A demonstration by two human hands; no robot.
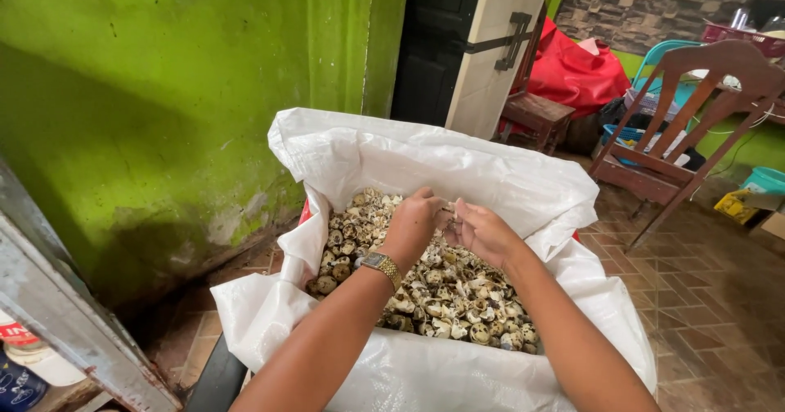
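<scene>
Shells (441, 293), speckled and broken, fill the white sack (491, 183) right under both my hands. My left hand (413, 224) hangs over the far-left part of the heap, fingers curled down and pinched at something small at the tips; what it is I cannot tell. My right hand (482, 232) sits just beside it, palm turned toward the left, fingers half folded, its tips meeting the left's over the middle of the heap. Neither is nearer; the pile lies straight below both, spreading toward me. A watch (382, 266) rides my left wrist.
</scene>
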